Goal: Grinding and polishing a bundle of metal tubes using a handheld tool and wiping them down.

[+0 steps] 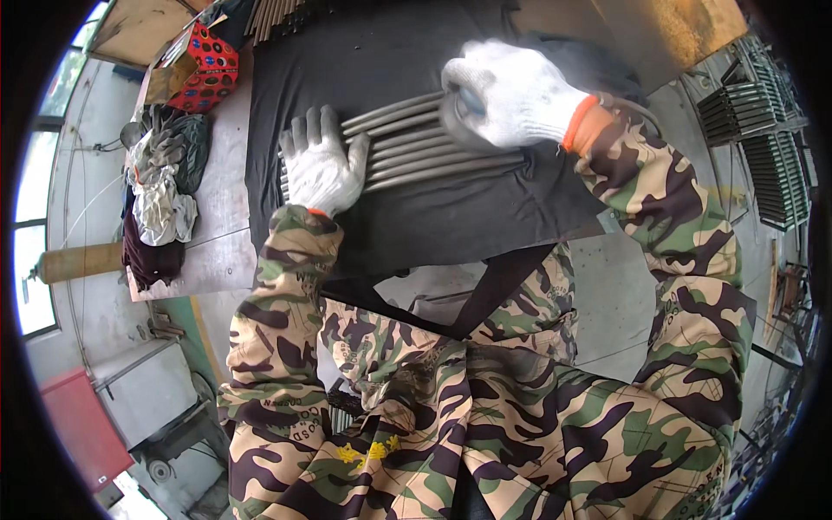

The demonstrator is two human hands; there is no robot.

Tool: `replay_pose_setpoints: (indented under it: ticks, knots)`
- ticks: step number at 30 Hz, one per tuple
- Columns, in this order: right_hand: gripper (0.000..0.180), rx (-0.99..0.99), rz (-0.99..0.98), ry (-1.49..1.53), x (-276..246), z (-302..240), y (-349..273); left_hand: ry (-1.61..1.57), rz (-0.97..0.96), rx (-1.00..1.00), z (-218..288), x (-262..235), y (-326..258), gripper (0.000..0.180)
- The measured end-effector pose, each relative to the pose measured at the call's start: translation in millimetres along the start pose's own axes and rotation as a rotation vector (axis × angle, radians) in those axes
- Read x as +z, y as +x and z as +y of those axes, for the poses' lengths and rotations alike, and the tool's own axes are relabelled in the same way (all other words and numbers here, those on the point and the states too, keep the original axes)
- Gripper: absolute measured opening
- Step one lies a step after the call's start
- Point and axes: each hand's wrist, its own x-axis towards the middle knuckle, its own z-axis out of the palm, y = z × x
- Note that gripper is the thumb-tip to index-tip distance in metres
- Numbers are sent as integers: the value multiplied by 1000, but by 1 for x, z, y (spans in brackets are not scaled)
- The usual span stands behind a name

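Observation:
Several long grey metal rods [416, 160] lie side by side across a black cloth [390, 230] on the table. My left hand [322, 165], in a white glove with greyish fingertips, rests flat over their left ends with its fingers spread. Over the right part of the rods is my right hand [511, 95], gloved in white with an orange cuff. Its fingers are curled round a grey, rounded thing, blurred and mostly hidden by the glove, so I cannot make out its kind. It covers part of the rods.
More brown rods [276, 19] lie at the table's far edge. On the left are a red patterned box [208, 69] and a heap of gloves and rags [163, 186]. Stacked metal frames [767, 139] stand at the right. A wooden board [693, 30] is at the far right.

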Motion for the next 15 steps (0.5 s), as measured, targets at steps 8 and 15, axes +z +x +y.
replay_pose_setpoints:
  ticks: [8,15]
  knots:
    - [30,-52,37,21,2,0,4,-160,-200,-57,19,-40,-19,65]
    - [27,-50,27,20,-7,-10,-7,-51,49,-13,5,-13,-9,61]
